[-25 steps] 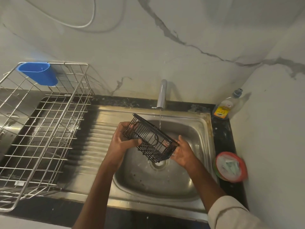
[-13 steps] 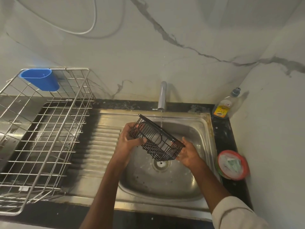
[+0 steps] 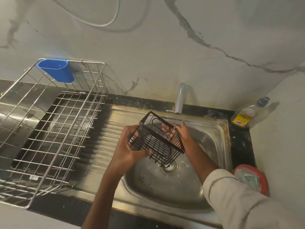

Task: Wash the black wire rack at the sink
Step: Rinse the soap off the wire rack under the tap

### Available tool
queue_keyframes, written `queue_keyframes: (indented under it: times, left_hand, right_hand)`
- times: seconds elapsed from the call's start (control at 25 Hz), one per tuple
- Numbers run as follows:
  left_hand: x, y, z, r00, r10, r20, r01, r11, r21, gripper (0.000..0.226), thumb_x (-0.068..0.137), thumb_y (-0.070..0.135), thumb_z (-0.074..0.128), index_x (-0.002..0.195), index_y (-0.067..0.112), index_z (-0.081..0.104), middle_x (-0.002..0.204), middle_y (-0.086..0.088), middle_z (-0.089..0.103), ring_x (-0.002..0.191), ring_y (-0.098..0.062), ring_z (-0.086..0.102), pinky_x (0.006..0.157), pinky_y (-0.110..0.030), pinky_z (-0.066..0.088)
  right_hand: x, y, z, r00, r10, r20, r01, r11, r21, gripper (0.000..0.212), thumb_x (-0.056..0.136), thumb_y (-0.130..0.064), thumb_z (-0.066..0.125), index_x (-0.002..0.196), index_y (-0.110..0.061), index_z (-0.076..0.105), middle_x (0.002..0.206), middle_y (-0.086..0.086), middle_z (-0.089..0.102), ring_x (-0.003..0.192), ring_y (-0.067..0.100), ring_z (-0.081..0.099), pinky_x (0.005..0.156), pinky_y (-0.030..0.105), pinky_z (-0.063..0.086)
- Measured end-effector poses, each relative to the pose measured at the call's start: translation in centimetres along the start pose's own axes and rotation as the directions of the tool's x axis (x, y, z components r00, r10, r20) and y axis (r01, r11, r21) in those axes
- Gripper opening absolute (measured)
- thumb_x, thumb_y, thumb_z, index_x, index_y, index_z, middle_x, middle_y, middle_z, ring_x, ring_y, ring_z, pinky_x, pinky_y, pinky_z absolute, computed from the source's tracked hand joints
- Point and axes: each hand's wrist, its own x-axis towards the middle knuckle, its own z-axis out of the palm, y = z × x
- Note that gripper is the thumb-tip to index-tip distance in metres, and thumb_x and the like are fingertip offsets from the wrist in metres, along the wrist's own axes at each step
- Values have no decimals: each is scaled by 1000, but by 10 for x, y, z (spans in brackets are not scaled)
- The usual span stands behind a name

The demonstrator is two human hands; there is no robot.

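A small black wire rack hangs tilted over the steel sink, just below the tap. My left hand grips its left and lower side, fingers curled around the wires. My right hand holds the far right side, and its fingers show through the wires inside the rack. A thin stream of water falls from the tap near the rack's upper right corner. The drain lies right beneath the rack.
A large silver wire dish basket with a blue plastic cup hooked on its rim stands on the drainboard at left. A dish soap bottle stands at the back right corner. A red-rimmed tub sits right of the sink.
The rack has been turned between my hands, its open top now facing more to the right. My right hand moved from the rack's lower end up to its far side, by the tap.
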Motion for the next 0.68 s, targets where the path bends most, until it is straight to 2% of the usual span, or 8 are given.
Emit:
queue_keyframes:
  times: [0.08,0.16,0.2,0.24,0.32,0.44,0.56,0.68]
  left_hand:
    - [-4,0,0,997,78,15,-79,989,124,75,62,14,94,130,21,62,128,-5,59,126,-23,59,102,-33,55]
    - [-9,2,3,988,146,51,-154,954,258,77,64,16,93,134,16,61,132,0,54,130,-21,55,104,-28,53]
    - [-10,2,5,980,184,72,-198,924,326,79,65,16,95,137,15,61,136,2,53,133,-19,53,105,-25,51]
    - [-11,2,8,972,214,97,-235,897,375,82,66,15,96,140,14,60,141,4,51,137,-17,51,108,-25,50]
    - [-12,-4,13,965,229,127,-262,871,416,87,69,17,97,146,16,59,151,6,47,146,-17,47,115,-35,49]
    - [-17,-26,21,954,263,142,-299,843,448,78,74,24,94,143,8,63,161,1,43,156,-25,37,118,-51,47]
    - [-25,-52,26,925,330,189,-378,746,548,49,73,21,93,109,-6,72,162,-3,44,161,-23,29,124,-46,41]
    - [-39,-75,28,877,401,263,-472,624,622,38,74,13,96,98,-5,71,161,-8,45,161,-32,29,127,-39,35]
  right_hand:
    - [5,-1,10,999,-6,46,6,1000,-10,82,102,-67,16,147,-6,47,124,18,70,116,32,66,102,49,47]
    - [7,-2,23,992,-5,126,4,1000,13,74,107,-57,18,144,-1,47,111,19,71,85,25,74,73,39,59]
    - [8,-3,30,988,0,154,-3,1000,20,66,109,-50,21,141,1,49,101,17,73,74,22,73,63,34,59]
    - [11,-6,36,986,-8,167,7,1000,9,58,108,-42,29,140,1,51,98,16,74,75,22,73,63,33,58]
    - [11,-15,45,980,-85,178,99,993,-70,61,95,-35,50,144,1,51,112,18,71,94,28,70,76,38,55]
    - [14,-26,43,963,-104,247,133,985,-106,55,96,-26,59,144,0,52,128,19,65,110,30,63,86,45,52]
    - [10,-33,28,953,-64,298,150,950,-274,36,99,-11,58,134,-5,63,127,19,68,107,32,68,91,52,54]
    - [0,-36,22,952,-107,288,227,876,-425,30,104,-9,52,132,-5,61,121,26,70,99,41,72,90,52,58]
